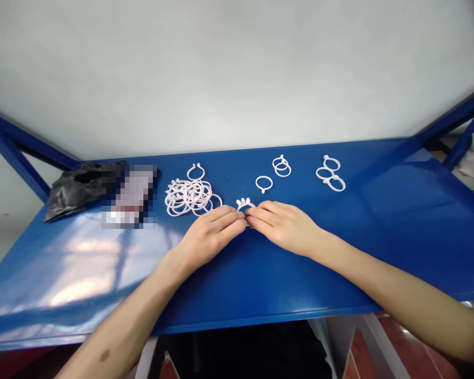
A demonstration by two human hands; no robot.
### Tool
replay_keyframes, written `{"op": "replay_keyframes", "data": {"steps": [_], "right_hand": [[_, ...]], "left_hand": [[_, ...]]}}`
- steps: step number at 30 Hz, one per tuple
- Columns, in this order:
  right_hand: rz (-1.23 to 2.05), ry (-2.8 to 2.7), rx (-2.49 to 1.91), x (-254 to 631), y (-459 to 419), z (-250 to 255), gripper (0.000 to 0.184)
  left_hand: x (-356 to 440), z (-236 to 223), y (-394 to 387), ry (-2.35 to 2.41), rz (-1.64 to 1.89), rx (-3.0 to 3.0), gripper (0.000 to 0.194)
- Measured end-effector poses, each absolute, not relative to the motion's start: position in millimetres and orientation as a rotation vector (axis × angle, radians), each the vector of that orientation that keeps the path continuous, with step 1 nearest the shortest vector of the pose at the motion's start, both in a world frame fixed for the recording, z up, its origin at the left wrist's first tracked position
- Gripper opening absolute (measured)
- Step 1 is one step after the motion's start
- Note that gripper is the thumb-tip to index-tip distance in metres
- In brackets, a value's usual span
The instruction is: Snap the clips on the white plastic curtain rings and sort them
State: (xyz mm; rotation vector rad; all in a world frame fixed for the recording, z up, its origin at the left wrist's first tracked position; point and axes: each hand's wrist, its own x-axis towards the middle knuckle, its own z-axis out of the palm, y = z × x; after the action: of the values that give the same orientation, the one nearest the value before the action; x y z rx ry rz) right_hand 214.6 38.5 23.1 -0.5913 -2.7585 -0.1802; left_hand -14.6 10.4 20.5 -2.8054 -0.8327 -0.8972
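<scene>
The person's left hand (209, 234) and right hand (284, 226) meet at a white knobbed ring (244, 202) over the blue tabletop (237, 284), each hand's fingers close together; thumbs hidden, whether they pinch it cannot be told. A pile of white rings (187, 196) lies beyond the left hand.

Bright tabletop (260, 284) glare (strongest left)

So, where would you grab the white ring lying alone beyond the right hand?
Probably by its small knob, pinched from the near side by the right hand: the white ring lies flat on the blue table, with the knob pointing toward the person.
</scene>
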Motion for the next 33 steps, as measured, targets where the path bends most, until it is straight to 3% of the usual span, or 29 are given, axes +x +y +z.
{"op": "replay_keyframes", "data": {"steps": [12,19,27,33], "right_hand": [[-0.512,-2.58,-0.46,215,38,22,0.029],[-0.499,-2.489,-0.608,207,32,23,0.032],[-0.351,-2.417,-0.477,218,44,29,0.023],[-0.309,-2.345,-1.157,267,80,45,0.032]], "left_hand": [[-6,23,11,-0.903,-0.622,-2.763,0.025],[9,23,6,-1.035,-0.652,-2.485,0.032],[-7,23,13,-1.024,-0.808,-2.562,0.016],[-42,24,28,-1.471,-0.831,-2.253,0.016]]}}
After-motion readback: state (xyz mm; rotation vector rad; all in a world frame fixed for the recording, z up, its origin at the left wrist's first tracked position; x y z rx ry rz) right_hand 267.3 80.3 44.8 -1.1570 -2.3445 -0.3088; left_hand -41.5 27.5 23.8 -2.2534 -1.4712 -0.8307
